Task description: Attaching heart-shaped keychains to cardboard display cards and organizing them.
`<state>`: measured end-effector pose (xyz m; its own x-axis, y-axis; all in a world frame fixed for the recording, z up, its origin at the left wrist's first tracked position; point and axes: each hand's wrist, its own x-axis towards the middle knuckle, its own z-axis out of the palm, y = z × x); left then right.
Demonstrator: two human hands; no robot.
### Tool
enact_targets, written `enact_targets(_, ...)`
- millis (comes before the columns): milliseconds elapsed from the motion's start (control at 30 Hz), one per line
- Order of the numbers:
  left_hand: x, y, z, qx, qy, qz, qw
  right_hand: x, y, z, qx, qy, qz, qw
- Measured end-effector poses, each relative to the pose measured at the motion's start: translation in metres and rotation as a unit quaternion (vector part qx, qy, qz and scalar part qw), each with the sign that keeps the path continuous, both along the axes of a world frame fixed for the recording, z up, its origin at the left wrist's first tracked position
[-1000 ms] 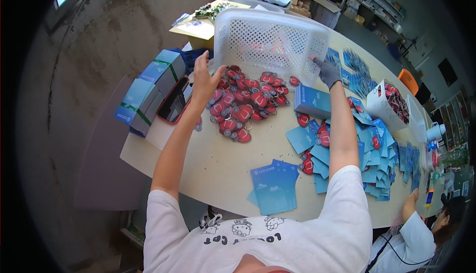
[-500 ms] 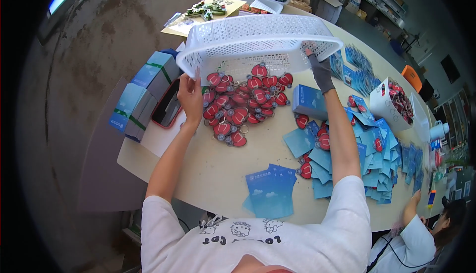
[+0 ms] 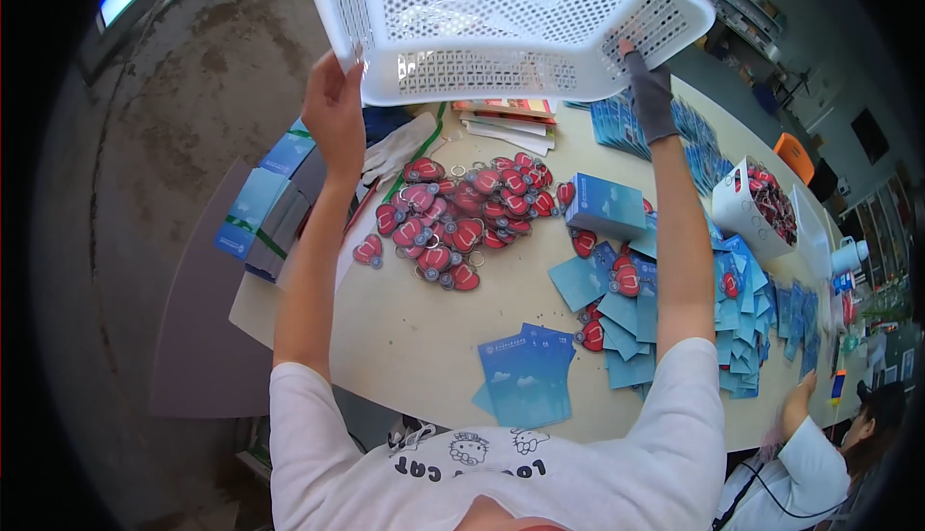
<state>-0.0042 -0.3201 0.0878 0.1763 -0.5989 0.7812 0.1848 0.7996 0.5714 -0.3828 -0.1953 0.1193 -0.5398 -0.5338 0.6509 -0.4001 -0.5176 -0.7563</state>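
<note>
1 white perforated plastic basket [image 3: 487, 73], pinched at opposite ends by bare left hand [image 3: 334, 115] and gloved right hand [image 3: 650, 95], has risen higher above the table [image 3: 409, 329] since the earlier frame, uncovering papers [image 3: 508, 126].

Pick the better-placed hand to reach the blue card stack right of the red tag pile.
Right, likely: the gloved right hand is nearer the blue card stack, while the left hand is off left, beyond the red tag pile. Both hold the white basket, so the right would have to release first.
</note>
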Motion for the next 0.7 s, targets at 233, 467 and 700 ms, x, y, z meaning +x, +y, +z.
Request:
enact_targets(233,0.017,-0.005,0.171,-0.122,-0.075,0.217,0.966,-0.004,0.032,0.17,0.033,0.019,0.068,0.997)
enact_targets(467,0.058,-0.071,0.161,-0.028,-0.042,0.153,0.987,0.065,0.015,0.132,0.093,0.146,0.249,0.953)
enact_targets(700,0.141,-0.075,0.134,0.057,-0.136,-0.038,0.988,0.099,0.005,0.085,0.179,-0.048,0.272,0.944)
